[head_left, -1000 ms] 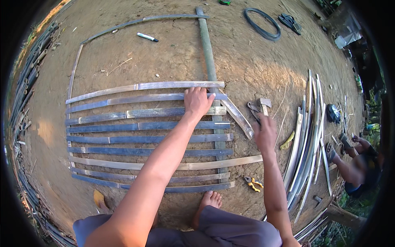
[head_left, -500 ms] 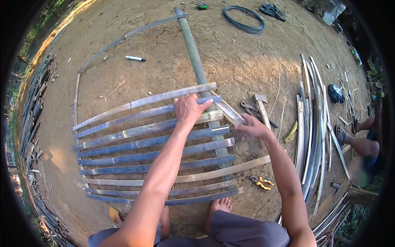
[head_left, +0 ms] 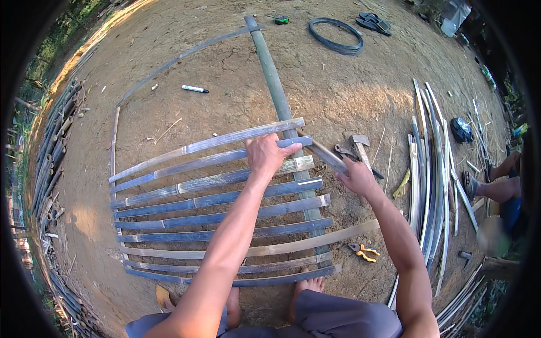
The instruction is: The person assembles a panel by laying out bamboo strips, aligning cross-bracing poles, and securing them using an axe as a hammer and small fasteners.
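Note:
Several split bamboo slats (head_left: 225, 200) lie side by side on the ground, their right ends across a long round bamboo pole (head_left: 271, 79). My left hand (head_left: 264, 155) is closed on the second slat from the top (head_left: 205, 161), near its right end, with the thumb along it. A short flat piece of split bamboo (head_left: 327, 156) slants from that slat's end down to my right hand. My right hand (head_left: 359, 179) is closed around its lower end. Whether the piece's far end touches the slat or the pole, I cannot tell.
Right of the slats lie a hatchet (head_left: 362, 149), dark-handled pliers (head_left: 342, 151) and yellow-handled pliers (head_left: 365, 252). Loose bamboo strips (head_left: 431, 186) lie farther right, near another person's leg (head_left: 499, 188). Up top are a marker (head_left: 195, 89), coiled wire (head_left: 338, 46), a tape measure (head_left: 280, 19) and sandals (head_left: 373, 23).
The short bamboo piece has turned in my right hand, its broad pale face showing less. My right hand now wraps its end more closely. The whole view has shifted slightly.

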`<state>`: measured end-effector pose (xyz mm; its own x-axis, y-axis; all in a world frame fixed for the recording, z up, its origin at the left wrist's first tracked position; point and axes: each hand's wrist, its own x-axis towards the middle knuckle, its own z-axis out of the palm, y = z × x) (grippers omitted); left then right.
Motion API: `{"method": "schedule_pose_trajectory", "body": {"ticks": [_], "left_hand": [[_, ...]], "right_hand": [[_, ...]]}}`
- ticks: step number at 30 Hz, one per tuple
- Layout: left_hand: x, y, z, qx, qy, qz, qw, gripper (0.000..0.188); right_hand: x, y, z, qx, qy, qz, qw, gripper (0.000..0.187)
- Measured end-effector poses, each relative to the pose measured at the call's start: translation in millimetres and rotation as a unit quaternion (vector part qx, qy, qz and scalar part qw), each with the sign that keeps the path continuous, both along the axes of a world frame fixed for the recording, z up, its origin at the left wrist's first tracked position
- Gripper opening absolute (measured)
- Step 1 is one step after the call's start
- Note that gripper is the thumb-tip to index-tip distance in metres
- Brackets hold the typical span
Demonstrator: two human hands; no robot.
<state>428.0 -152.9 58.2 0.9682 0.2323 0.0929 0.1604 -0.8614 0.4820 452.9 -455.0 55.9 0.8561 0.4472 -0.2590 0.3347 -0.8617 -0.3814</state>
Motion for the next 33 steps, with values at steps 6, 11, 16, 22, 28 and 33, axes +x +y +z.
{"method": "schedule_pose_trajectory", "body": {"ticks": [6,11,16,22,28,33], "left_hand": [[-4,-3,1,-0.006,0.056,0.004,0.998,0.071],[0,-3,-16,-0.030,0.084,-0.002,0.996,0.067],[4,3,-39,-0.011,0.096,-0.010,0.995,0.059],[2,6,-50,-0.021,0.091,-0.019,0.995,0.058],[9,1,-54,-0.041,0.117,-0.015,0.992,0.054],[10,0,-53,-0.039,0.117,-0.011,0.992,0.056]], "right_hand": [[34,28,-4,0.063,-0.065,0.000,0.996,0.063],[79,54,-10,-0.011,-0.062,0.036,0.997,0.066],[110,84,-33,-0.059,-0.076,0.025,0.995,0.064],[124,90,-45,-0.095,-0.065,0.003,0.993,0.067],[130,75,-43,-0.039,-0.036,-0.028,0.998,0.062],[134,63,-53,-0.014,-0.057,-0.069,0.996,0.062]]}}
